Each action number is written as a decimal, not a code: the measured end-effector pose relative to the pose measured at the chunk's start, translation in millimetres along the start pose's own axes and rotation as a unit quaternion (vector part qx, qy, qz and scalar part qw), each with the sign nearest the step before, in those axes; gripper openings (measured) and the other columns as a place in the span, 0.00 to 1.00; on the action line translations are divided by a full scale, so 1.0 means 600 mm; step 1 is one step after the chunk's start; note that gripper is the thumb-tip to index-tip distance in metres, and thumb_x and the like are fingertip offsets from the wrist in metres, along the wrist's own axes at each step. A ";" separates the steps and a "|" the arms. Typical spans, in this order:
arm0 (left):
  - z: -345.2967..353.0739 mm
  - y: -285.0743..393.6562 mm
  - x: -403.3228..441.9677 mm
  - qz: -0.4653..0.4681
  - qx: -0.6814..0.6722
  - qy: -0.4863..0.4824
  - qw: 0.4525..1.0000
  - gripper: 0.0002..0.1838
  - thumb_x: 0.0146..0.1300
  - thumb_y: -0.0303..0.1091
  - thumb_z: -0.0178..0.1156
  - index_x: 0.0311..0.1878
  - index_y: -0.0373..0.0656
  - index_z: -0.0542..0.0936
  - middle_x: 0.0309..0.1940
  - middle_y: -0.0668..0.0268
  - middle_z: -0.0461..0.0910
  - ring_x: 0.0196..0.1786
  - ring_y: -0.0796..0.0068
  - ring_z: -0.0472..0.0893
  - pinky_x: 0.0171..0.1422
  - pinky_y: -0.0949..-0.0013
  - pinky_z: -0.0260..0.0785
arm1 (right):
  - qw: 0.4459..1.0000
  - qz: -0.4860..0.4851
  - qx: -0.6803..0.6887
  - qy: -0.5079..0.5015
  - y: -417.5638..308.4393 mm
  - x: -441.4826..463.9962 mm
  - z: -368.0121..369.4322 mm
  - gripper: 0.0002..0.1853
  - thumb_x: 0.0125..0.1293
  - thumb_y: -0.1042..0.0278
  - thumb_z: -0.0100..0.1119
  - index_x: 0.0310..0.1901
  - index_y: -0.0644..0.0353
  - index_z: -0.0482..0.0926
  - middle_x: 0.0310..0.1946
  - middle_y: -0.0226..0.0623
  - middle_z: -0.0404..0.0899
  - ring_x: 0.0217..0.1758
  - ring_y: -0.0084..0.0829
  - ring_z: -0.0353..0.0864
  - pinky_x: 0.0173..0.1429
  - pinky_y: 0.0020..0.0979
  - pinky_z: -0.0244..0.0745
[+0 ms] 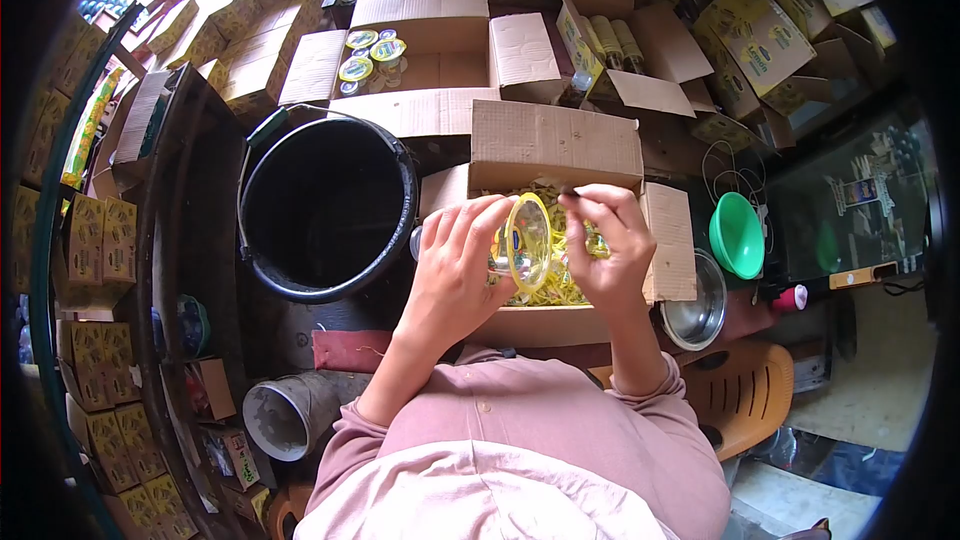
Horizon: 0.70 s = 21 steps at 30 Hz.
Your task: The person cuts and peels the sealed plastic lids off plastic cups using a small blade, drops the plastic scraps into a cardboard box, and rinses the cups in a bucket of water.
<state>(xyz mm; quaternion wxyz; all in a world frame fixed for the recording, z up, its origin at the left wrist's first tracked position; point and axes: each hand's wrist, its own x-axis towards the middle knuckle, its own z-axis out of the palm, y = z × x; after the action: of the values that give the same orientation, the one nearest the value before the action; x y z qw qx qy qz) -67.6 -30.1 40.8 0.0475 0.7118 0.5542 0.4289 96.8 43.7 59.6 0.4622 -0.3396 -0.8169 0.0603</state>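
My left hand [455, 265] is closed around a clear plastic cup [530, 243] with a yellow rim, tilted so its opening faces right. Just right of the rim, my right hand [608, 245] is raised with thumb and index finger brought together; a small dark thing [570, 194] shows at its fingertips, too small to name. Below both hands stands an open cardboard box [555, 142] holding many yellow wrapped pieces [556, 285].
A black bucket [328, 290] stands at the left. Behind is an open carton [420, 8] with round yellow-lidded cups [356, 68]. A green bowl [737, 235] and a metal bowl [697, 305] sit at the right. A grey cylinder [283, 418] lies lower left.
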 end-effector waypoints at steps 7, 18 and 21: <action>0.004 0.004 0.004 0.003 0.030 0.013 0.999 0.33 0.43 0.31 0.59 0.58 0.42 0.64 0.51 0.59 0.69 0.53 0.60 0.69 0.60 0.57 0.55 | 0.992 -0.051 -0.114 0.024 -0.022 0.006 0.015 0.07 0.48 0.66 0.66 0.30 0.55 0.81 0.32 0.24 0.77 0.37 0.26 0.73 0.51 0.33 0.57; 0.005 0.003 0.005 -0.015 0.033 0.011 0.999 0.34 0.41 0.28 0.62 0.57 0.43 0.64 0.49 0.57 0.70 0.53 0.56 0.69 0.61 0.55 0.55 | 0.991 -0.034 -0.128 -0.001 -0.017 0.006 0.026 0.07 0.49 0.67 0.64 0.31 0.55 0.80 0.32 0.23 0.77 0.40 0.27 0.72 0.52 0.35 0.56; 0.005 0.002 0.004 -0.018 0.034 0.011 0.999 0.34 0.41 0.29 0.61 0.57 0.43 0.64 0.50 0.59 0.69 0.53 0.58 0.69 0.61 0.56 0.55 | 0.993 -0.017 -0.118 -0.010 -0.023 0.008 0.027 0.06 0.50 0.66 0.64 0.30 0.55 0.80 0.33 0.24 0.77 0.41 0.27 0.72 0.52 0.35 0.56</action>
<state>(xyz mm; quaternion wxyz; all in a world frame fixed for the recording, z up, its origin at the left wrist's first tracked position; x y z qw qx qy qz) -64.7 -27.6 40.8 0.0247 0.6982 0.5818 0.4165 75.7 39.5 59.6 0.4116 -0.3772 -0.8286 -0.0411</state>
